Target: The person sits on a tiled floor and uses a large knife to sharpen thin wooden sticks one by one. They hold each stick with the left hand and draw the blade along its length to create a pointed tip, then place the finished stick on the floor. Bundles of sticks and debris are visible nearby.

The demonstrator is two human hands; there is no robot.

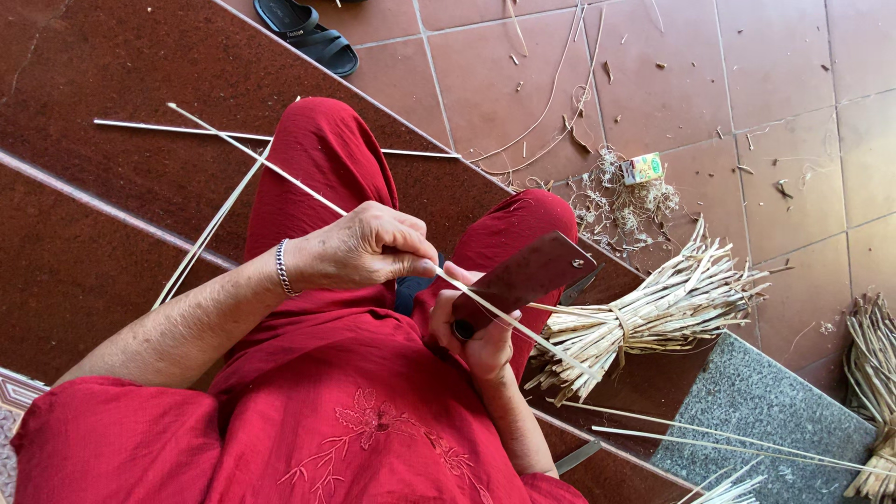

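Red embroidered cloth garment (373,429) fills the near foreground; the person sits on dark red-brown tiled steps (112,56), knees pointing away from the camera.

Left hand (359,247), silver chain bracelet at the wrist, is closed in a pinch on a long thin pale cane strip (280,173). The strip runs from above the left knee, through the fingers, and across the lap towards the right.

Right hand (476,341) is clenched around the dark handle of a broad reddish-brown knife (527,275). The blade lies against the strip just past the left fingertips. The edge itself is hidden, so whether it bites into the strip or only rests on it I cannot tell.

Progress, judged from the lay of things:
- Done: several thin pale slivers (205,233) lie loose on the steps by the left knee, and more long slivers (728,439) cross a grey speckled stone slab (756,411). A tangle of curly pale shavings (621,201) sits on the terracotta floor tiles (793,93), around a small green-and-white carton (642,168).
- Left: a tied bundle of short pale split sticks (653,317) beside the right knee looks unopened. A second darker bundle (873,373) shows at the right edge.
- In hand: one strip, with a good length on both sides of the blade.

A black sandal (308,28) sits at the top of the steps.
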